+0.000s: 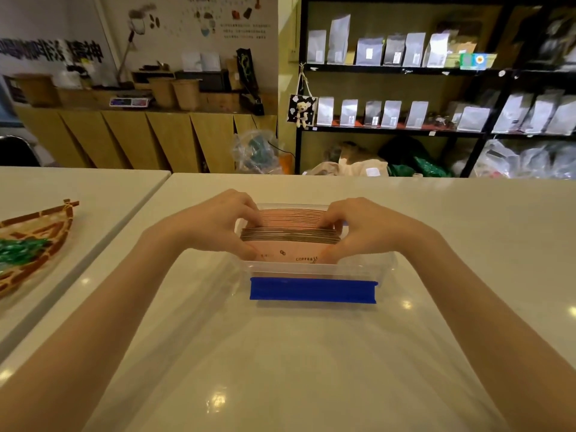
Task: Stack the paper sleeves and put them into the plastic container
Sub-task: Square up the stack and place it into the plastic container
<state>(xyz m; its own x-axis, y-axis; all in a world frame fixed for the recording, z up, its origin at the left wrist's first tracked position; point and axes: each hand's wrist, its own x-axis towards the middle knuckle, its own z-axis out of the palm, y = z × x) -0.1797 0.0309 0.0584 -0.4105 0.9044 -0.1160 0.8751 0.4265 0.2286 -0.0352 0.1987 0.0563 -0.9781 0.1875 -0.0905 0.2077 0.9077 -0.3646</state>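
Observation:
A thick stack of pinkish-brown paper sleeves (290,236) stands on edge inside a clear plastic container (386,263) with a blue clip on its near side. The front sleeve shows printed lettering. My left hand (215,222) grips the stack's left end, and my right hand (364,226) grips its right end. Fingers of both hands reach down into the container on either side of the stack. The lower part of the stack is hidden behind the container's front wall and the fingers.
The container sits on a glossy white table (280,353). A woven basket (34,241) with green items lies on a neighbouring table to the left. Shelves of bags stand behind the far edge.

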